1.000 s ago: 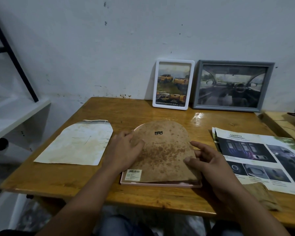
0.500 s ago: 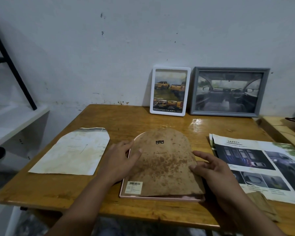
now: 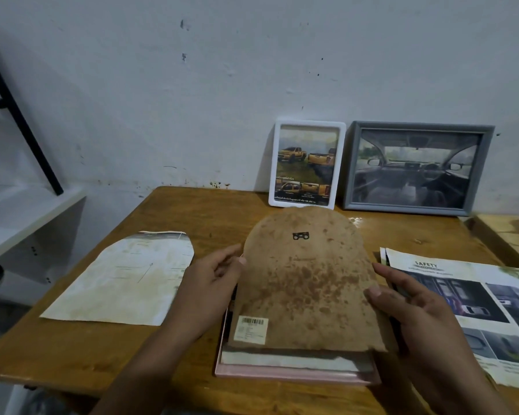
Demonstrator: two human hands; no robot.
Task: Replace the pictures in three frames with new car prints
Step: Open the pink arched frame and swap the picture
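A pink arch-topped frame lies face down at the table's front middle. Its stained brown backing board, with a barcode sticker and a small metal hanger, is tilted up off the frame at its far end. My left hand pinches the board's left edge. My right hand grips its right edge with the thumb on top. A white frame with yellow pickup prints and a grey frame with a car-interior print lean against the wall. Car brochure pages lie at the right.
A yellowed arch-shaped old paper lies left of the frame on the wooden table. A white shelf and a black slanted bar stand at the left. A second wooden surface adjoins at the right.
The backing board, which lay flat on the pink frame, is now lifted at its far end by both hands. The head camera has tilted, so the scene sits lower in view.
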